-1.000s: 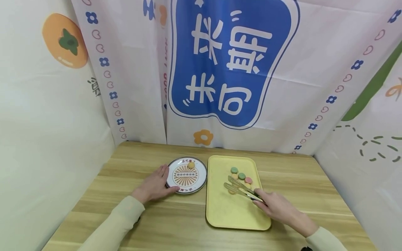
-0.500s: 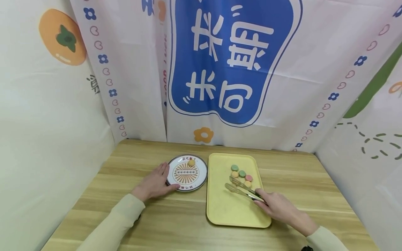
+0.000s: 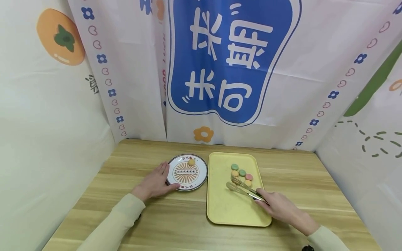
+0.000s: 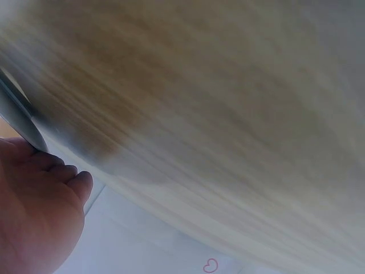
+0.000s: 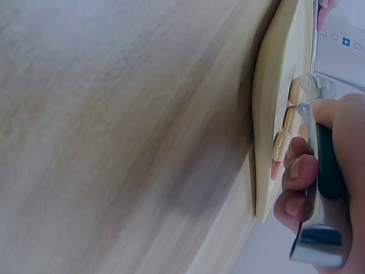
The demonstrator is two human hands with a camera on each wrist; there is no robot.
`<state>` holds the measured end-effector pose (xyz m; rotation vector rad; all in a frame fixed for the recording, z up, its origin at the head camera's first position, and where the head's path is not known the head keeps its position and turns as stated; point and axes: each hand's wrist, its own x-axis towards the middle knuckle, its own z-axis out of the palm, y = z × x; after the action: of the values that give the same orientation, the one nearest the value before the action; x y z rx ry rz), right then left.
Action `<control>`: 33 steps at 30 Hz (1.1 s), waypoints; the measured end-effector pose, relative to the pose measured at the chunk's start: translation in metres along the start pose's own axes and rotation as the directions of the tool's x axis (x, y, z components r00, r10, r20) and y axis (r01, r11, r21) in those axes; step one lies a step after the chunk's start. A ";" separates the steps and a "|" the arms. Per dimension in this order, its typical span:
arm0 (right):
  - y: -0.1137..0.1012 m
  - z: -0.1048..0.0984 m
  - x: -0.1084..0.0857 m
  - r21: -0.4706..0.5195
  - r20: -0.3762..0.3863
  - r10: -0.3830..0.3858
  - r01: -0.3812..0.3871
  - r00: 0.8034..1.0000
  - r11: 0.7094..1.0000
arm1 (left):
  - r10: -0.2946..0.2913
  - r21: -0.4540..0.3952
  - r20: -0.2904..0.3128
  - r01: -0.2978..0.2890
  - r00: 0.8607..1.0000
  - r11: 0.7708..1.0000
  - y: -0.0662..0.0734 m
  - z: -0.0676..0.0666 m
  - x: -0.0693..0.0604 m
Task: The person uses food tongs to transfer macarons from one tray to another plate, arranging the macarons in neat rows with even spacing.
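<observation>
My left hand (image 3: 155, 183) rests against the left rim of a white plate (image 3: 201, 177), its thumb on the front edge and its fingers along the side. One yellow macaron (image 3: 191, 162) lies near the plate's back. In my right hand (image 3: 277, 205) I grip metal tongs (image 3: 248, 191) with dark handle grips, also in the right wrist view as tongs (image 5: 328, 165). Their tips are apart, low over the yellow tray (image 3: 232, 212), beside the macarons. On it lie two green macarons, one a green macaron (image 3: 234, 167), a pink macaron (image 3: 249, 177) and yellow macarons (image 3: 248, 183), one partly hidden by the tongs.
The plate and tray stand side by side on a wooden table (image 3: 157, 223). A printed cloth (image 3: 141, 104) hangs behind the table's back edge, with white cloth walls at both sides. The left wrist view shows mostly blurred table and the plate's edge (image 4: 23, 123).
The tongs' tips have shifted slightly right over the tray, still apart. The head view has tilted a little, moving the whole scene upward. My left hand stays at the plate.
</observation>
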<state>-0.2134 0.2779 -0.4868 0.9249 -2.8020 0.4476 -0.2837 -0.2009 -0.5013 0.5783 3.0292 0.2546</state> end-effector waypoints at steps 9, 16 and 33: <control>-0.001 0.001 -0.001 -0.003 0.002 -0.013 0.013 1.000 1.000 | -0.003 0.013 -0.001 0.003 1.000 1.000 0.000 0.000 -0.001; -0.002 0.001 -0.002 0.031 -0.003 -0.025 0.025 1.000 0.999 | -0.001 0.015 0.002 0.001 1.000 1.000 0.001 -0.001 -0.002; -0.003 0.001 0.003 0.048 0.021 -0.011 0.010 1.000 0.999 | -0.008 0.007 0.015 0.007 1.000 1.000 0.001 0.000 0.001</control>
<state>-0.2141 0.2737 -0.4866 0.9593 -2.8160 0.5079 -0.2843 -0.1998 -0.5007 0.5667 3.0183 0.2376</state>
